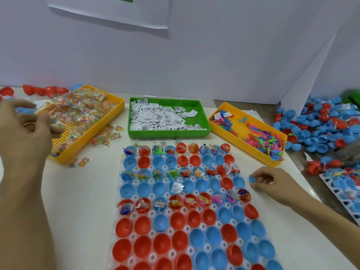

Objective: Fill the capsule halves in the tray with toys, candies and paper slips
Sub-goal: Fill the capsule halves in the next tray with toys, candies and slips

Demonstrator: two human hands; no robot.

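A white tray in front of me holds rows of red and blue capsule halves; some rows have toys, candy and slips in them, others stand bare. One blue half holds only a paper slip. My right hand rests on the table just right of the tray and pinches a small blue toy. My left hand hovers, blurred, with fingers loosely curled at the near left end of the yellow candy bin; nothing shows in it.
A green bin of paper slips stands behind the tray. A yellow bin of small toys lies at the right. Loose capsule halves pile up far right beside a second tray. Candy packets lie spilled beside the candy bin.
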